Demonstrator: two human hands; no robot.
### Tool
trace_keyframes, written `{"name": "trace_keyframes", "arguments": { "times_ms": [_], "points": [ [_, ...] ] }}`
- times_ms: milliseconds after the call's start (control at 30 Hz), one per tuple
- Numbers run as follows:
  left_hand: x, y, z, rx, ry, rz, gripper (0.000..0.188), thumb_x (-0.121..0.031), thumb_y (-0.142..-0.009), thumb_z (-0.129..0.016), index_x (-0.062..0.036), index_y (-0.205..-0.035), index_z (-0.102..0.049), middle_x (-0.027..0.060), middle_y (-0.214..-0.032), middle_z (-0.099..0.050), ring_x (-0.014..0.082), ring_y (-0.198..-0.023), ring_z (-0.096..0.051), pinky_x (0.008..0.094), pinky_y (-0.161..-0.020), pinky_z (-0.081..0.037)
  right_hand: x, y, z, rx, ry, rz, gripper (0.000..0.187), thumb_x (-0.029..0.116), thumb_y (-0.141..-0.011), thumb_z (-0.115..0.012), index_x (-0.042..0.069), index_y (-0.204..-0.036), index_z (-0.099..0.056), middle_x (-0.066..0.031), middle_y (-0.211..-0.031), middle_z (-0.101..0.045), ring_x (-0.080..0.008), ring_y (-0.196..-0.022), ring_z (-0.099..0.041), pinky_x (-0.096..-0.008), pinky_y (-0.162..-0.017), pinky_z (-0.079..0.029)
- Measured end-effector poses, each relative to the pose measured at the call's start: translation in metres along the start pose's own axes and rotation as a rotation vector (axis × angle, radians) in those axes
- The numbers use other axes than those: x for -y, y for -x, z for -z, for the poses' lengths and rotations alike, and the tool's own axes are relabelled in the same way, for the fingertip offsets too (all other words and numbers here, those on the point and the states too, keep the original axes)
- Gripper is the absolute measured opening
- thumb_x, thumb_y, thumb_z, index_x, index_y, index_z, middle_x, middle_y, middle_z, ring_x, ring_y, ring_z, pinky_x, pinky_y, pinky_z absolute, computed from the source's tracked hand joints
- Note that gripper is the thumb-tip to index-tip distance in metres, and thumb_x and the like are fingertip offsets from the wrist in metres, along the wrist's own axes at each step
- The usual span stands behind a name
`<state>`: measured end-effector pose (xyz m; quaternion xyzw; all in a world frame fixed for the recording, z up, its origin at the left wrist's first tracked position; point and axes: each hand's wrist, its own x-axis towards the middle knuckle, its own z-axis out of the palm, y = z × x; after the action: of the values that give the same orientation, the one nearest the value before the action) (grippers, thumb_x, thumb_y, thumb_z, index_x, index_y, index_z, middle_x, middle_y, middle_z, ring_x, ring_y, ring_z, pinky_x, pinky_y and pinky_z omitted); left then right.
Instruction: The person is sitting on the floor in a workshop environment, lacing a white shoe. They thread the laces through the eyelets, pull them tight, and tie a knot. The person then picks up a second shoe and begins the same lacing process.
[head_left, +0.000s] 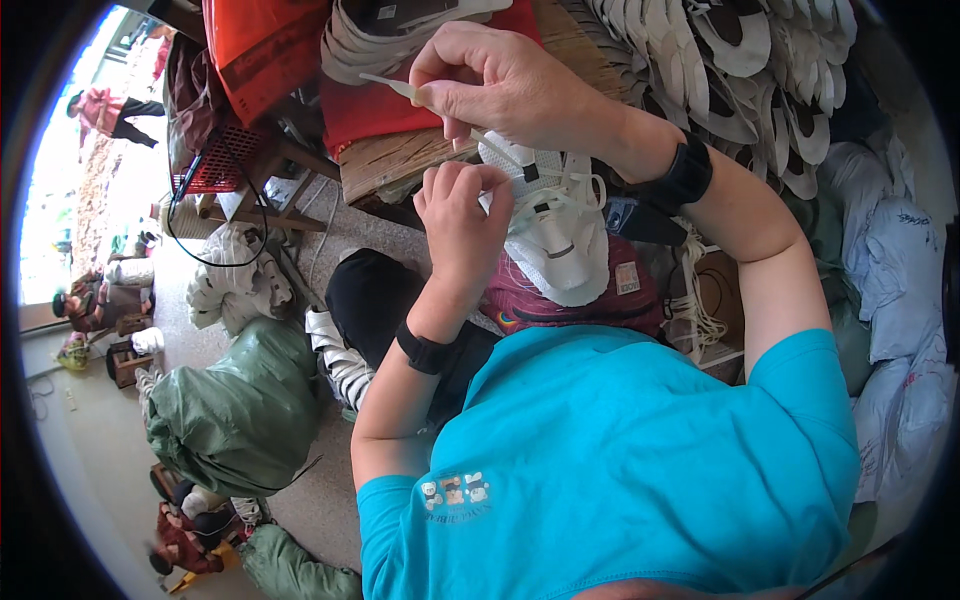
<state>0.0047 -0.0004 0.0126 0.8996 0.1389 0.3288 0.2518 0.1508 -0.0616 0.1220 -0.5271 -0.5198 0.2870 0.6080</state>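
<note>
A white shoe upper [562,255] with laces through its eyelets lies on a dark red cloth [625,285] over my lap. My right hand [505,85] is raised above it, thumb and fingers pinching a white shoelace [385,84] whose end sticks out to the left. A stretch of lace runs from below this hand toward the upper's tongue. My left hand [462,215] is closed at the upper's left edge, with its fingers curled. What it grips, if anything, is hidden by the fingers.
Stacked shoe parts [355,45] lie on a red cloth on the wooden table [390,165]. More grey-white uppers [735,50] are piled at the far right, above white sacks [900,270]. Loose laces [692,300] hang beside my lap. Green sacks [235,410] and several people are to the left.
</note>
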Motion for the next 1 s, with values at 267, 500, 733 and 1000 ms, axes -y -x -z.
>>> {"name": "trace_keyframes", "arguments": {
  "times_ms": [267, 500, 733, 1000],
  "points": [
    [0.0, -0.001, -0.003, 0.046, 0.032, 0.022, 0.011, -0.012, -0.076, -0.071, -0.0119, -0.083, -0.063, 0.0035, -0.088, -0.057, 0.0252, -0.089, -0.054, 0.0386, -0.078, -0.038, -0.004, 0.004, 0.0, 0.061, -0.069, -0.003, 0.01, 0.011, -0.096, -0.059, 0.002, -0.101, -0.059, -0.0017, -0.087, -0.059, -0.006, -0.073, -0.062, -0.021, -0.064, -0.051],
    [-0.001, -0.007, -0.006, 0.077, 0.065, -0.01, 0.013, -0.012, -0.075, -0.073, -0.0108, -0.083, -0.062, 0.0028, -0.085, -0.055, 0.0246, -0.088, -0.053, 0.0395, -0.072, -0.042, -0.035, 0.058, -0.049, 0.374, 0.237, 0.555, 0.007, 0.0, -0.085, -0.059, 0.003, -0.091, -0.061, -0.0091, -0.091, -0.054, -0.0239, -0.082, -0.06, -0.0323, -0.071, -0.049],
    [0.002, -0.01, -0.014, 0.057, 0.102, 0.062, 0.012, -0.012, -0.072, -0.075, -0.0114, -0.078, -0.064, 0.0018, -0.081, -0.058, 0.0239, -0.086, -0.054, 0.0379, -0.076, -0.04, -0.035, 0.111, -0.038, 0.569, 0.045, 0.065, 0.003, 0.004, -0.087, -0.059, 0.001, -0.089, -0.06, -0.0104, -0.094, -0.053, -0.0261, -0.081, -0.058, -0.0373, -0.073, -0.048],
    [0.003, -0.014, -0.012, 0.077, 0.276, 0.144, 0.007, -0.012, -0.072, -0.074, -0.0067, -0.074, -0.07, 0.0056, -0.075, -0.063, 0.0257, -0.082, -0.055, 0.038, -0.074, -0.044, -0.047, 0.112, 0.007, -0.115, 0.506, 0.018, 0.008, 0.008, -0.086, -0.066, 0.003, -0.089, -0.061, -0.0074, -0.089, -0.057, -0.0227, -0.086, -0.059, -0.036, -0.077, -0.047]
  ]
}}
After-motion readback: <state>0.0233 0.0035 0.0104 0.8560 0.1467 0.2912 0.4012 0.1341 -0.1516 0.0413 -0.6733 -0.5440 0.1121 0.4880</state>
